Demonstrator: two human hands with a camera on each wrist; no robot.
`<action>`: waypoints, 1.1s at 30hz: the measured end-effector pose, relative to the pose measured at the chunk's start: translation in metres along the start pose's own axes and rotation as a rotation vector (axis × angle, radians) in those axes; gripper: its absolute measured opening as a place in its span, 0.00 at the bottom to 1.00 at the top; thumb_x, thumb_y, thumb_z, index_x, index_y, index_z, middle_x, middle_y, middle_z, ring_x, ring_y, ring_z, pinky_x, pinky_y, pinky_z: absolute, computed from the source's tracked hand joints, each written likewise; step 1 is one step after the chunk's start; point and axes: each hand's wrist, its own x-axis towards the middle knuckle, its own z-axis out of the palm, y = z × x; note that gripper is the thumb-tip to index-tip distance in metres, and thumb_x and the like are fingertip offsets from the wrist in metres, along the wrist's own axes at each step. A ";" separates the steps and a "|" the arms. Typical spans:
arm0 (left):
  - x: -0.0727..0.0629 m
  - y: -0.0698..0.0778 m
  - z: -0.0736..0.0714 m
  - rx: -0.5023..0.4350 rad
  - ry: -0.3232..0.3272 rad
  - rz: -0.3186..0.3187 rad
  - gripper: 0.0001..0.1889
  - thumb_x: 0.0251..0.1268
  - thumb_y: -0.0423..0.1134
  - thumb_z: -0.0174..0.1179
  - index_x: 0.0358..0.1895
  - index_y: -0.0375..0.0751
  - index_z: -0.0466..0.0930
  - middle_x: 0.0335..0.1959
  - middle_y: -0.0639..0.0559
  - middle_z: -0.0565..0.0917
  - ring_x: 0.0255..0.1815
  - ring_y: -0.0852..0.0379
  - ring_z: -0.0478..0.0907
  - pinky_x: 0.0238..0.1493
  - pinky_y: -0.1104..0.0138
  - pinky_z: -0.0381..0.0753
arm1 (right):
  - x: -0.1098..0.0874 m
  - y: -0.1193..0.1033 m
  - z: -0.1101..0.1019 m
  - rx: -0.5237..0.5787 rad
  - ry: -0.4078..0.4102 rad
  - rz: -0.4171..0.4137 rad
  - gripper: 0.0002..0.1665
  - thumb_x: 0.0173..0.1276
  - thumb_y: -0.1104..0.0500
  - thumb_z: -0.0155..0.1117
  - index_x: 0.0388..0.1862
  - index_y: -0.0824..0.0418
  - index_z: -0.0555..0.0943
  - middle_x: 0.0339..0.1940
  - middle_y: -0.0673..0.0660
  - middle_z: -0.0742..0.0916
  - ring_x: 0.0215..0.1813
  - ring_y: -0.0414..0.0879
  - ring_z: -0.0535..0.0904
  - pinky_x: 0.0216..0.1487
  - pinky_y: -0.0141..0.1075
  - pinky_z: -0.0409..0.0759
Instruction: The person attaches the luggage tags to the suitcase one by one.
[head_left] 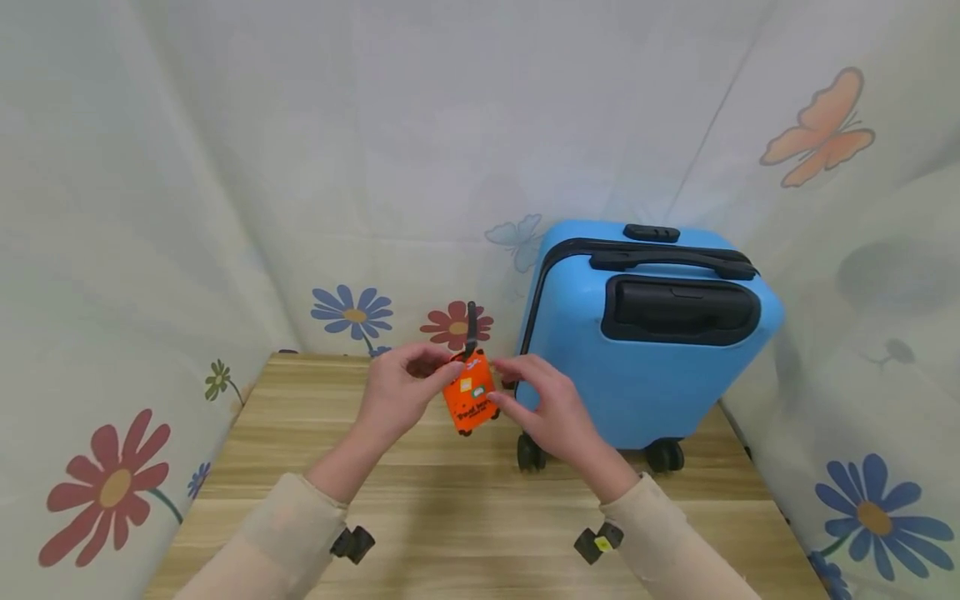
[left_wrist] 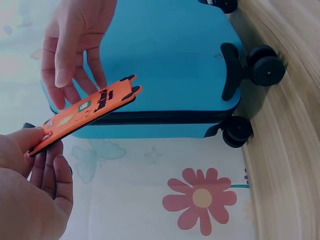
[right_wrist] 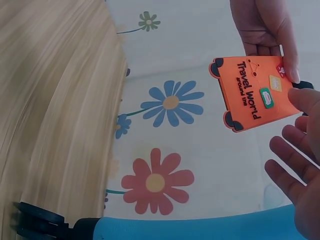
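Observation:
An orange luggage tag (head_left: 471,392) shaped like a small suitcase, printed "Travel around the World", is held up over the table. My left hand (head_left: 405,385) pinches its top end between thumb and fingers, as the left wrist view also shows, where the tag (left_wrist: 85,112) is seen nearly edge-on. A black strap (head_left: 471,329) sticks up from that end. My right hand (head_left: 551,404) is close beside the tag's other side, fingers loosely spread and thumb apart from them. In the right wrist view its fingers (right_wrist: 287,167) curl around nothing.
A blue suitcase (head_left: 577,367) with a black carry handle (head_left: 675,261) and black wheels (head_left: 664,455) stands at the right on the wooden table (head_left: 300,442). White cloth (head_left: 375,150) printed with flowers and butterflies hangs behind and along both sides.

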 end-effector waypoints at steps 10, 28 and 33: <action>-0.004 0.000 0.012 0.100 0.067 0.080 0.07 0.66 0.39 0.78 0.42 0.45 0.91 0.36 0.55 0.90 0.35 0.57 0.85 0.39 0.67 0.86 | 0.009 -0.006 -0.008 -0.012 0.095 -0.045 0.24 0.70 0.59 0.79 0.63 0.61 0.85 0.53 0.56 0.90 0.54 0.50 0.86 0.56 0.54 0.87; -0.011 0.001 0.032 0.302 0.138 0.359 0.05 0.64 0.33 0.77 0.39 0.43 0.90 0.34 0.54 0.87 0.34 0.58 0.85 0.37 0.65 0.89 | 0.033 -0.015 -0.018 -0.041 0.083 0.040 0.17 0.68 0.56 0.80 0.52 0.61 0.89 0.44 0.54 0.92 0.43 0.47 0.89 0.48 0.44 0.89; -0.013 0.000 0.033 0.356 0.163 0.435 0.06 0.62 0.32 0.78 0.39 0.43 0.90 0.34 0.53 0.85 0.34 0.57 0.85 0.35 0.64 0.88 | 0.035 -0.015 -0.019 -0.003 0.090 0.071 0.15 0.68 0.56 0.80 0.50 0.60 0.89 0.43 0.54 0.92 0.42 0.47 0.89 0.46 0.45 0.89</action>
